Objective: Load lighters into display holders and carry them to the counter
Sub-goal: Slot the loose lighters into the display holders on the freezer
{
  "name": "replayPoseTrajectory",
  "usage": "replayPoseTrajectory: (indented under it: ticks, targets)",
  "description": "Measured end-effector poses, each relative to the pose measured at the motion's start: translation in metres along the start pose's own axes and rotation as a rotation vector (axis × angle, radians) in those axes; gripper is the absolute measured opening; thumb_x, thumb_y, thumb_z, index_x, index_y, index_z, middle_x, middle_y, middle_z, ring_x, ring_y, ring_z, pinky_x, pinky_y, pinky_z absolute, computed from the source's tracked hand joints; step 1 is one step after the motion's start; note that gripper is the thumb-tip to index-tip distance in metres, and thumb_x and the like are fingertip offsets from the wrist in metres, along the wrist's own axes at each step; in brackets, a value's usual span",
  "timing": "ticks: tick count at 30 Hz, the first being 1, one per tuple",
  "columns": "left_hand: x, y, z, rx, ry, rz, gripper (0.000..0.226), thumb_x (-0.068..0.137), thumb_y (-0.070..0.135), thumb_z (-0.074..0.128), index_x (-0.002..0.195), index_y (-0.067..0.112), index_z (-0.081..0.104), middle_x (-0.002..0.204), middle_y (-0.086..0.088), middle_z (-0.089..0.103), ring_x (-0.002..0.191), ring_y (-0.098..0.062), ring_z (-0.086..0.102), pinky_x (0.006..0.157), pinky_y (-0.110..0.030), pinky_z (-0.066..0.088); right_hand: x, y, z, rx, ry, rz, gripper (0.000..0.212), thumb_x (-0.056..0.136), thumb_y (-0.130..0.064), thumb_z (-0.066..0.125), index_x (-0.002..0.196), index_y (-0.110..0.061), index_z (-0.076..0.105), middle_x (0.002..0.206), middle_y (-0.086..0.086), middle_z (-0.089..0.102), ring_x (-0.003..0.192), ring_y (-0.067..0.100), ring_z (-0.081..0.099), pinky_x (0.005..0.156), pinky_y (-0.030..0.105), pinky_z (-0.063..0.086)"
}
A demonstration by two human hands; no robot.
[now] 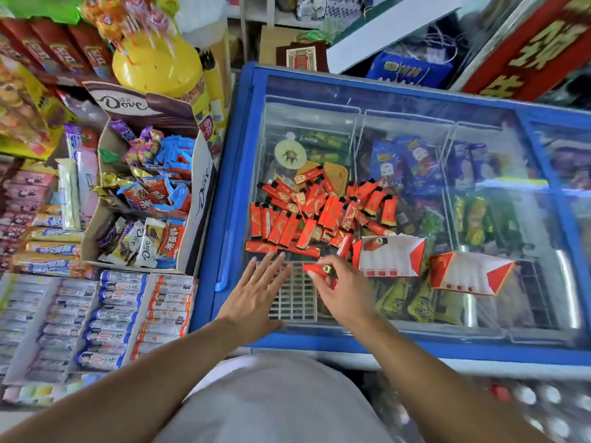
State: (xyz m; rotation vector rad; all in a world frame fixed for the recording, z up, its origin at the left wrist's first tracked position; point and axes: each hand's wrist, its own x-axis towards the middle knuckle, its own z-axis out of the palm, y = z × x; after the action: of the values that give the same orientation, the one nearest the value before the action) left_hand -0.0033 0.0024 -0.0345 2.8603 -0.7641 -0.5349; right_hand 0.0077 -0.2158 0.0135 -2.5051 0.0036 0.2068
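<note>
1. Red lighters lie heaped on the freezer's glass lid, just beyond both hands; the nearest ones almost meet the fingertips.
2. A gridded holder tray sits flat on the glass between the two hands, closer to the person than the heap.
3. Left hand: wide open, fingers spread and straight, over the tray's left edge, tips reaching toward the nearest lighters. I cannot tell if the palm touches the tray.
4. Right hand: fingers curled, pinching one red lighter above the tray's upper right corner.
5. To the right of that hand, two red-and-white display boxes lie on their sides on the glass; one holds a lighter at its top edge.
6. The blue freezer frame borders the work area on the left, with a Dove candy carton pressed just beside it; bare glass stretches away to the right, beyond the boxes.
</note>
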Motion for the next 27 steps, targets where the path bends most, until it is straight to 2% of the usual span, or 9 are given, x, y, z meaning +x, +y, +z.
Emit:
replayPoseTrajectory:
  ticks: [4, 6, 9, 11, 13, 16, 21, 24, 27]
  targets:
    - [0.014, 0.007, -0.01, 0.009, -0.034, 0.083, 0.116, 0.083, 0.06, 0.065, 0.158, 0.024, -0.016, 0.163, -0.004, -0.031, 0.147, -0.022, -0.034, 0.12, -0.043, -0.02, -0.011, 0.034, -0.034, -0.072, 0.148, 0.03, 0.023, 0.098, -0.045, 0.056, 0.116, -0.03, 0.058, 0.089, -0.016, 0.067, 0.062, -0.001, 0.056, 0.051, 0.014, 0.034]
    - [0.021, 0.016, -0.016, -0.008, -0.034, 0.119, 0.113, 0.086, 0.063, 0.061, 0.158, 0.025, -0.016, 0.164, -0.004, -0.028, 0.148, -0.021, -0.034, 0.121, -0.043, -0.018, -0.013, 0.047, -0.051, -0.139, 0.144, 0.022, 0.028, 0.102, -0.042, 0.047, 0.125, -0.027, 0.053, 0.098, -0.011, 0.069, 0.069, 0.009, 0.064, 0.052, 0.022, 0.038]
    - [0.035, 0.038, -0.029, -0.019, -0.014, 0.182, 0.102, 0.093, 0.062, 0.053, 0.157, 0.029, -0.019, 0.163, -0.004, -0.031, 0.148, -0.02, -0.033, 0.123, -0.043, -0.015, -0.013, 0.06, -0.067, -0.25, 0.128, 0.029, 0.027, 0.102, -0.044, 0.042, 0.119, -0.026, 0.049, 0.077, -0.01, 0.064, 0.063, 0.02, 0.065, 0.049, 0.03, 0.038]
    - [0.047, 0.055, -0.039, -0.004, 0.0, 0.229, 0.092, 0.096, 0.057, 0.052, 0.159, 0.031, -0.011, 0.163, -0.005, -0.03, 0.149, -0.021, -0.031, 0.122, -0.042, -0.016, -0.01, 0.063, -0.072, -0.271, 0.148, 0.026, 0.025, 0.1, -0.045, 0.046, 0.112, -0.024, 0.051, 0.067, -0.015, 0.052, 0.056, 0.018, 0.06, 0.047, 0.028, 0.035]
    - [0.06, 0.07, -0.048, -0.007, -0.009, 0.26, 0.083, 0.098, 0.052, 0.052, 0.16, 0.034, -0.001, 0.163, -0.006, -0.028, 0.15, -0.024, -0.027, 0.123, -0.043, -0.015, -0.005, 0.065, -0.077, -0.226, 0.208, 0.033, 0.024, 0.097, -0.044, 0.056, 0.108, -0.023, 0.058, 0.067, -0.016, 0.054, 0.055, 0.014, 0.057, 0.048, 0.026, 0.037]
    - [0.077, 0.089, -0.055, 0.035, -0.037, 0.246, 0.079, 0.1, 0.046, 0.053, 0.159, 0.038, 0.002, 0.162, -0.01, -0.03, 0.149, -0.028, -0.028, 0.122, -0.047, -0.015, -0.001, 0.069, -0.085, -0.166, 0.28, 0.032, 0.022, 0.092, -0.04, 0.068, 0.106, -0.023, 0.067, 0.086, -0.011, 0.071, 0.059, 0.01, 0.06, 0.054, 0.025, 0.045]
    - [0.092, 0.104, -0.055, 0.164, -0.104, 0.162, 0.086, 0.096, 0.03, 0.055, 0.16, 0.033, -0.003, 0.159, -0.014, -0.036, 0.144, -0.035, -0.036, 0.115, -0.052, -0.022, 0.01, 0.079, -0.089, -0.26, 0.138, 0.027, 0.025, 0.094, -0.039, 0.065, 0.116, -0.027, 0.067, 0.105, -0.011, 0.073, 0.075, 0.01, 0.066, 0.064, 0.024, 0.046]
    - [0.091, 0.105, -0.054, 0.216, -0.14, 0.146, 0.081, 0.098, 0.04, 0.054, 0.16, 0.034, 0.003, 0.16, -0.015, -0.033, 0.145, -0.037, -0.034, 0.116, -0.057, -0.02, 0.019, 0.079, -0.076, -0.339, 0.168, -0.045, 0.024, 0.094, -0.038, 0.066, 0.116, -0.027, 0.069, 0.099, -0.008, 0.076, 0.074, 0.014, 0.071, 0.06, 0.028, 0.054]
    - [0.088, 0.1, -0.053, 0.24, -0.157, 0.181, 0.075, 0.098, 0.038, 0.051, 0.16, 0.035, 0.008, 0.16, -0.016, -0.032, 0.145, -0.039, -0.035, 0.118, -0.062, -0.015, 0.023, 0.076, -0.068, -0.385, 0.197, -0.077, 0.022, 0.094, -0.036, 0.066, 0.114, -0.026, 0.068, 0.092, -0.008, 0.076, 0.073, 0.014, 0.071, 0.052, 0.029, 0.053]
